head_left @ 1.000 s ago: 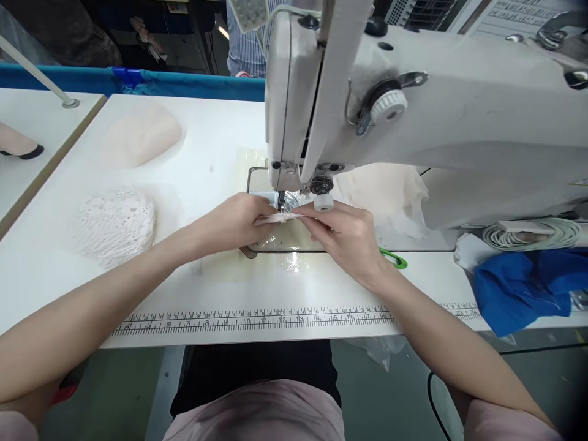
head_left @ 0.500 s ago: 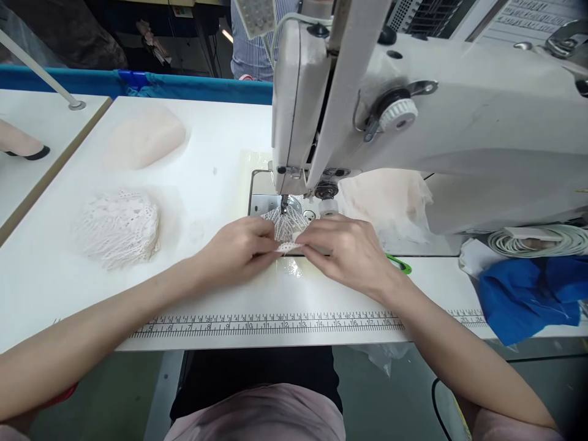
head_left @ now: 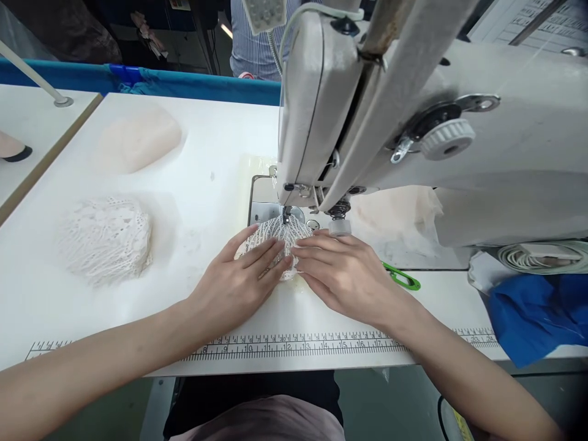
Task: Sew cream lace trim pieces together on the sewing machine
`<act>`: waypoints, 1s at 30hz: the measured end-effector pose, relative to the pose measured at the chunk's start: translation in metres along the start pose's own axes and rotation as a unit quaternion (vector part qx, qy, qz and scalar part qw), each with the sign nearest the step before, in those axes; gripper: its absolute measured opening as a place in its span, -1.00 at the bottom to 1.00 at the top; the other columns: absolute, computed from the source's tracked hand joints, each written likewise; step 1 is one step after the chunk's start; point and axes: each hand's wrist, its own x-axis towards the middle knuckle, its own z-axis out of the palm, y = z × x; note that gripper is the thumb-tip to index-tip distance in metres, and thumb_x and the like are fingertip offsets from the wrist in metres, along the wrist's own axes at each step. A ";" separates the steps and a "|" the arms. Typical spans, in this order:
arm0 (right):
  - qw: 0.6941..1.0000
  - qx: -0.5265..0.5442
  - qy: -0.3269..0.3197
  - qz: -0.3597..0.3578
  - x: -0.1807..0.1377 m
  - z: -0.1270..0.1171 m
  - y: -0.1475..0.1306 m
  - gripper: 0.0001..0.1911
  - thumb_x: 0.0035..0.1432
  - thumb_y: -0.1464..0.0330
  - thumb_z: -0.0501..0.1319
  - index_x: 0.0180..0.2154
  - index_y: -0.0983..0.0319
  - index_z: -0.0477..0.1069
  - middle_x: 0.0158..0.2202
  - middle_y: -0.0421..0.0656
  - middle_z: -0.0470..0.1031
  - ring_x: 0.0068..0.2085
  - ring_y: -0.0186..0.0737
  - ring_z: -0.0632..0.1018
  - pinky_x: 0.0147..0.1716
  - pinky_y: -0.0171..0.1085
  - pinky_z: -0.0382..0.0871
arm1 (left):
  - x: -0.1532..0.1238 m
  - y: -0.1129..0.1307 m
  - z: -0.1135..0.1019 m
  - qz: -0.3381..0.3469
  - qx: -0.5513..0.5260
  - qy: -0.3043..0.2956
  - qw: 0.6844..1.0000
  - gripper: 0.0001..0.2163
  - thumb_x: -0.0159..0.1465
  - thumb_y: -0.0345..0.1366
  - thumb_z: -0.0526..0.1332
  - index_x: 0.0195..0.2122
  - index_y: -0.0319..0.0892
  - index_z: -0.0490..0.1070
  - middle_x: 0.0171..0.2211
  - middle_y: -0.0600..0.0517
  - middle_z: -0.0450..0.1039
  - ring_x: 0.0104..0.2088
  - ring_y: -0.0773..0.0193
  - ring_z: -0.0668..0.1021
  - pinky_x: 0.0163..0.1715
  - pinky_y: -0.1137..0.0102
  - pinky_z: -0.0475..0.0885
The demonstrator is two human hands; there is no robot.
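Observation:
A piece of white lace (head_left: 285,236) lies under the presser foot (head_left: 286,214) of a sewing machine (head_left: 303,110). My left hand (head_left: 241,278) rests on the lace's left side, fingers stretched out and spread. On the right side my right hand (head_left: 342,269) lies over the lace with its fingers extended and palm down. Both hands press it from above without gripping it. The part of the lace beneath the fingers is hidden. Just right of my right hand are green thread snips (head_left: 402,277).
A pile of white lace pieces (head_left: 108,239) and a pale beige fabric piece (head_left: 142,138) lie to the left. More beige fabric (head_left: 399,214) sits under the machine arm. At right are a blue cloth (head_left: 537,312) and a coiled pale strip (head_left: 542,256). A ruler tape (head_left: 294,348) runs along the front edge.
Both hands have let go of the pinched lace edge and flattened onto the lace, which now lies spread out. The view has shifted closer to the machine.

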 end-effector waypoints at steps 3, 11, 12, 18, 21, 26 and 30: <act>1.000 0.001 0.001 0.003 -0.001 0.002 0.001 -0.76 0.23 0.55 0.12 -0.28 0.26 0.55 -0.13 -0.14 0.64 -0.02 -0.17 0.58 -0.02 -0.16 0.41 | 0.002 0.000 0.000 -0.003 -0.002 0.009 1.000 -0.76 0.39 -0.41 0.13 0.04 -0.25 0.45 0.06 -0.15 0.49 0.06 0.10 0.55 0.23 -0.07 0.27; 1.000 -0.008 0.010 0.004 0.000 0.004 0.000 -0.76 0.21 0.57 0.12 -0.31 0.25 0.55 -0.13 -0.13 0.64 -0.04 -0.19 0.59 -0.03 -0.19 0.41 | 0.005 -0.002 0.000 -0.010 -0.007 0.011 1.000 -0.76 0.38 -0.43 0.12 0.02 -0.28 0.47 0.04 -0.18 0.50 0.05 0.07 0.56 0.24 -0.11 0.25; 1.000 -0.009 0.012 0.005 0.000 0.004 0.001 -0.76 0.21 0.57 0.12 -0.31 0.25 0.55 -0.13 -0.12 0.64 -0.04 -0.19 0.59 -0.04 -0.19 0.41 | 0.005 -0.003 0.000 -0.013 -0.005 0.011 1.000 -0.75 0.38 -0.43 0.12 0.03 -0.27 0.48 0.04 -0.17 0.50 0.05 0.07 0.56 0.25 -0.12 0.24; 1.000 -0.019 0.020 0.015 0.002 0.008 0.004 -0.75 0.23 0.57 0.11 -0.28 0.26 0.55 -0.14 -0.11 0.64 -0.06 -0.18 0.61 -0.01 -0.16 0.43 | 0.008 -0.009 0.003 -0.019 -0.014 0.001 1.000 -0.71 0.37 -0.46 0.09 0.08 -0.25 0.44 0.07 -0.18 0.48 0.06 0.06 0.56 0.25 -0.15 0.22; 0.999 -0.023 0.027 0.022 0.003 0.012 0.007 -0.77 0.23 0.57 0.13 -0.28 0.26 0.55 -0.13 -0.11 0.64 -0.07 -0.17 0.62 -0.02 -0.16 0.45 | 0.010 -0.013 0.005 -0.025 -0.026 0.007 0.999 -0.71 0.37 -0.44 0.10 0.09 -0.23 0.44 0.07 -0.17 0.48 0.07 0.04 0.55 0.26 -0.18 0.19; 0.998 -0.044 0.022 0.039 0.004 0.018 0.011 -0.78 0.26 0.53 0.12 -0.27 0.25 0.55 -0.16 -0.13 0.65 -0.16 -0.19 0.64 0.03 -0.14 0.44 | 0.014 -0.019 0.010 -0.036 -0.007 0.005 0.999 -0.72 0.41 -0.39 0.06 0.09 -0.19 0.44 0.06 -0.13 0.49 0.07 0.08 0.55 0.27 -0.19 0.16; 0.997 -0.049 0.026 0.054 0.006 0.021 0.016 -0.77 0.27 0.52 0.11 -0.25 0.24 0.55 -0.20 -0.13 0.65 -0.17 -0.19 0.64 0.10 -0.10 0.40 | 0.017 -0.023 0.014 -0.050 -0.020 0.008 0.999 -0.70 0.41 -0.39 0.06 0.10 -0.16 0.43 0.07 -0.13 0.48 0.08 0.08 0.54 0.29 -0.20 0.10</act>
